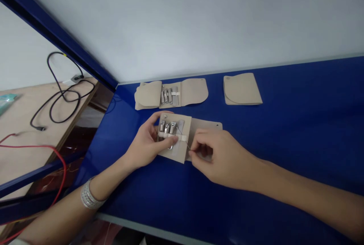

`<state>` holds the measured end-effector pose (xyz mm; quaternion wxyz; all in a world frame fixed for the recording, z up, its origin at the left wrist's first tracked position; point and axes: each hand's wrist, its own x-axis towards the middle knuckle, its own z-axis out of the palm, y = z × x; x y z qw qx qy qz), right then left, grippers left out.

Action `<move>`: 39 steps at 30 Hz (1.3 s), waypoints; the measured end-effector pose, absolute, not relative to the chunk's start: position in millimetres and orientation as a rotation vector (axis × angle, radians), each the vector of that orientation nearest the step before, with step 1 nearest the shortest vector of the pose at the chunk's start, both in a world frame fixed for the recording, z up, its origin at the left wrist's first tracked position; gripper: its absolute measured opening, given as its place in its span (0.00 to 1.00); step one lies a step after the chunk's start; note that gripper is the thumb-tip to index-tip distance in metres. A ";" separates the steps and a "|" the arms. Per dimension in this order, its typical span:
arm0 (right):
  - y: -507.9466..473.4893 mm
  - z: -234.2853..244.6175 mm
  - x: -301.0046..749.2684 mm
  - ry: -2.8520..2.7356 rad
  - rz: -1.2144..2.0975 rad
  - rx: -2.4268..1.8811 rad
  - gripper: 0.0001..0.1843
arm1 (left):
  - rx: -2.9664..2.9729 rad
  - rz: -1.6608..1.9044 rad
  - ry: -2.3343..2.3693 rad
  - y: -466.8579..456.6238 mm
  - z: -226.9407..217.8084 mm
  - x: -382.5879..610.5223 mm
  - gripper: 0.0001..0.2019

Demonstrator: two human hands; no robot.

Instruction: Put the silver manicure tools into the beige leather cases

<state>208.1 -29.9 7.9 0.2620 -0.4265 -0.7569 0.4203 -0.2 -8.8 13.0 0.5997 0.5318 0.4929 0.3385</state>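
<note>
Okay: left grip [146, 142] clamps the beige faux-leather manicure case [182, 150] flat at 6 o'clock; right grip [206, 152] pinches a thin silver strand [184, 142] beside the white elastic strap [172, 136].

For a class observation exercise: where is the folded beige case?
In the head view, the folded beige case lies on the blue tabletop, right of the open beige manicure case, beyond the right hand.
</note>
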 end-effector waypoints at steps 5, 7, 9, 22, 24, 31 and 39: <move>-28.4 7.8 208.0 -2.058 1.128 -1.173 0.06 | 1.238 0.783 1.146 -8.8 12.6 -0.2 0.29; -28.2 7.7 208.2 -2.068 1.128 -1.182 0.07 | 1.234 0.778 1.144 -8.8 12.9 -0.1 0.29; -28.4 7.7 208.3 -2.075 1.132 -1.189 0.07 | 1.237 0.774 1.143 -8.9 13.1 0.0 0.29; -28.2 7.4 208.1 -2.097 1.115 -1.204 0.10 | 1.260 0.779 1.147 -9.5 14.5 1.6 0.29; -28.3 6.9 208.0 -2.099 1.105 -1.204 0.10 | 1.275 0.780 1.147 -9.6 15.0 1.5 0.29; -25.8 12.7 208.4 -2.036 1.203 -1.208 0.09 | 1.295 0.774 1.155 -10.0 15.5 0.9 0.29; -20.7 14.7 211.2 -2.018 1.265 -1.229 0.06 | 1.298 0.782 1.131 -9.6 12.9 -1.5 0.28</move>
